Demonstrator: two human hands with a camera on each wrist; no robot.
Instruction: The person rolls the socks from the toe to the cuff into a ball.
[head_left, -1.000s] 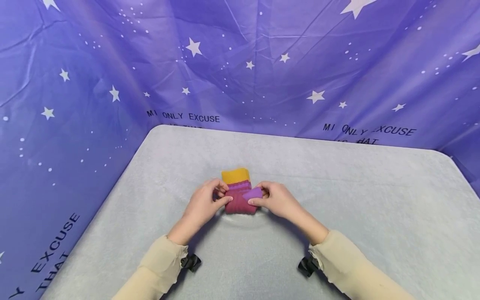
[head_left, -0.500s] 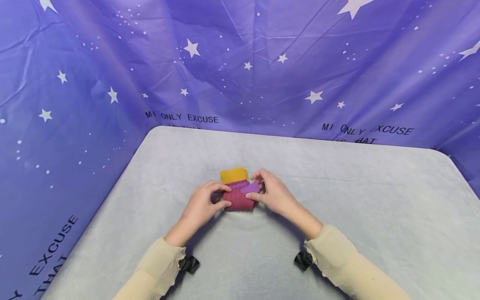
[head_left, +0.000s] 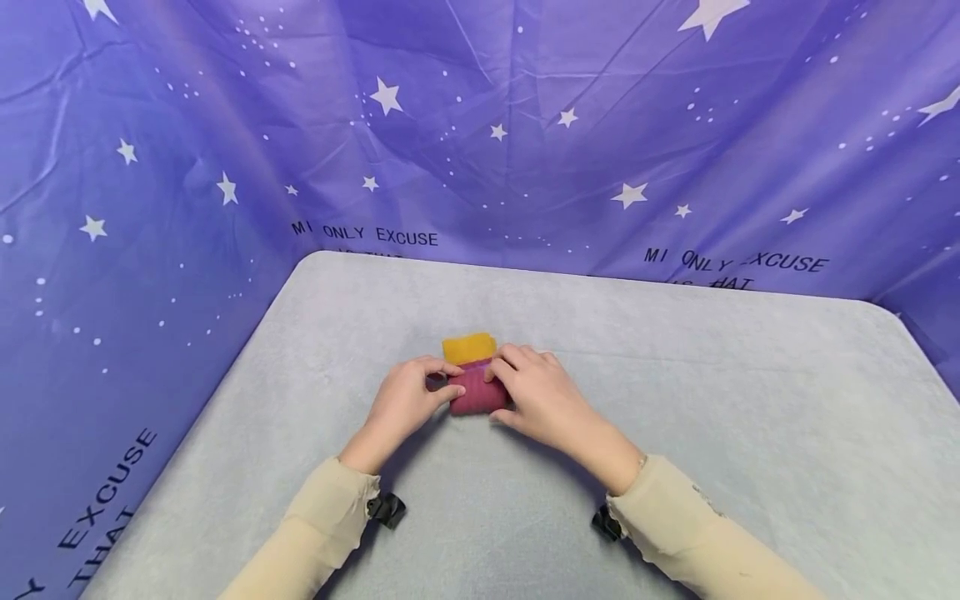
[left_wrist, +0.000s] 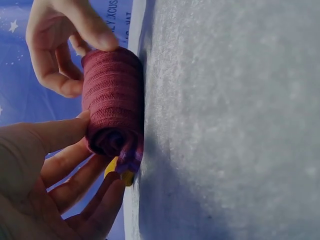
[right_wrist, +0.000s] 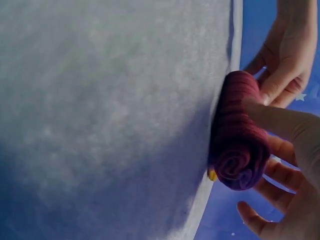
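A ribbed maroon knit sock (head_left: 476, 396) lies rolled up near the middle of the table, its flat yellow end (head_left: 468, 347) stretching out on the far side with a thin purple band between. My left hand (head_left: 405, 396) holds the roll's left end between thumb and fingers. At the right end, my right hand (head_left: 543, 396) curls its fingers over the top, thumb at the near side. Spiral layers with purple inside show at the end of the sock (left_wrist: 112, 95) in the left wrist view. The right wrist view shows the other coiled end of the sock (right_wrist: 237, 110).
The table (head_left: 712, 417) has a pale grey cloth cover and rounded far corners. A purple-blue curtain (head_left: 465, 150) with white stars and black lettering hangs behind it and along the left. Black wrist devices (head_left: 387, 509) sit at both cream sleeves.
My right hand has shifted from the purple flap onto the top of the roll, and that flap is now mostly covered. The roll's near edge has moved slightly away from me.
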